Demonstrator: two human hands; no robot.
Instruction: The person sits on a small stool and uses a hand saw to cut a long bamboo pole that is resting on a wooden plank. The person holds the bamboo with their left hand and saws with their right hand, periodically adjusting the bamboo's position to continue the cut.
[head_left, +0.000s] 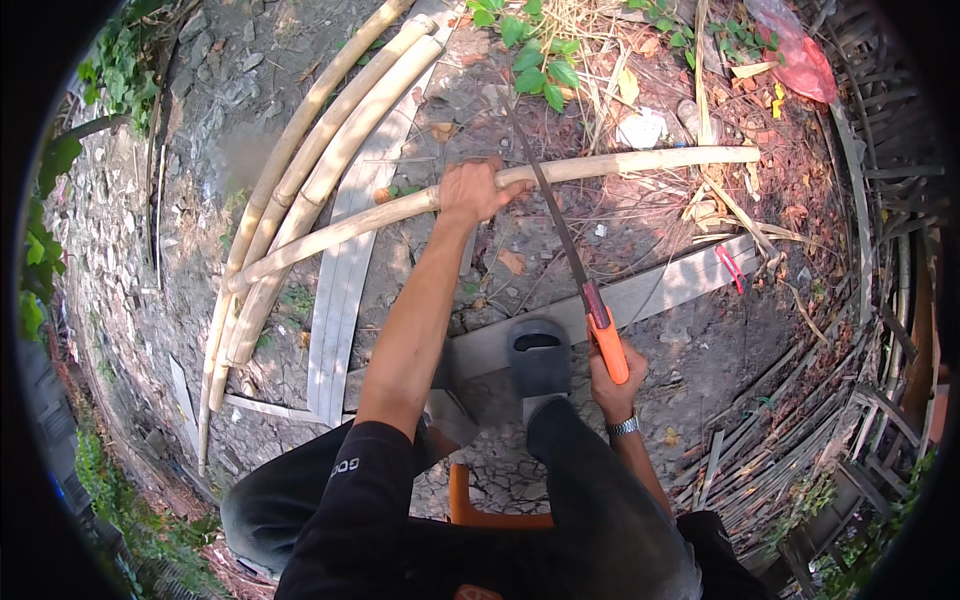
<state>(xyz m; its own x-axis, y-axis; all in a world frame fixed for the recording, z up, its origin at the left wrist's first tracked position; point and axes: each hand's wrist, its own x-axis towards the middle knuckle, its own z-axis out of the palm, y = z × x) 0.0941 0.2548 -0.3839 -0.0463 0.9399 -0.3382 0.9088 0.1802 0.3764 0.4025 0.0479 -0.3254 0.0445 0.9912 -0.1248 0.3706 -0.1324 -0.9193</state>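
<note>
Centre of frame: left hand [478, 190], fingers clamped around a pale bamboo pole [640, 161] running across the upper half; right hand [612, 378], fingers wrapped on the orange handle of a handsaw [556, 222], blade crossing the pole; more bamboo poles [300, 180] lie upper left.

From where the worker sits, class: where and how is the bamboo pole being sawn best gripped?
Grip the bamboo pole from above, just left of the saw blade, where the left hand wraps it. The pole is round and lies crosswise, so a palm-down wrap fits. The right hand holds the orange handle.
</note>
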